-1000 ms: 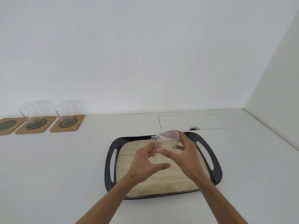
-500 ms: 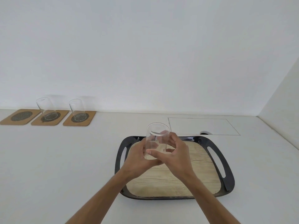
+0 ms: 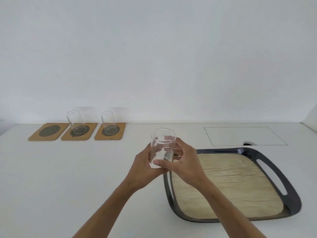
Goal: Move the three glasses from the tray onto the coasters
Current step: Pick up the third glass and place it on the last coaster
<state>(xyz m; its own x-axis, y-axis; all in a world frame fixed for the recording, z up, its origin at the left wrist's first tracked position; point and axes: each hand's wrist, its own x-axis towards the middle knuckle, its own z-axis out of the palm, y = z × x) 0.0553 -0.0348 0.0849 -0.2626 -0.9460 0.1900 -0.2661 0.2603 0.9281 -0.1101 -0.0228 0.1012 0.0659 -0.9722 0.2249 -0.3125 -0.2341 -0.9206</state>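
I hold a clear glass (image 3: pixel 162 143) upright in the air, just left of the tray. My left hand (image 3: pixel 143 169) wraps its left side and base, and my right hand (image 3: pixel 184 164) grips its right side. The black tray (image 3: pixel 267 170) with a wood-look floor lies at the right with nothing on it. Three brown coasters line the back left of the counter. The middle coaster (image 3: pixel 89 134) and the right coaster (image 3: pixel 119 134) each carry a clear glass (image 3: pixel 75 123) (image 3: pixel 108 121). The left coaster (image 3: pixel 49 132) is bare.
The white counter meets a white wall at the back and another at the far right. A thin rectangular outline (image 3: pixel 243 135) is marked on the counter behind the tray, with a small dark opening (image 3: pixel 248 144) at its front edge.
Both hands have carried the glass up and leftward off the tray, past its left edge. My view has swung left, so the coasters sit nearer the middle.
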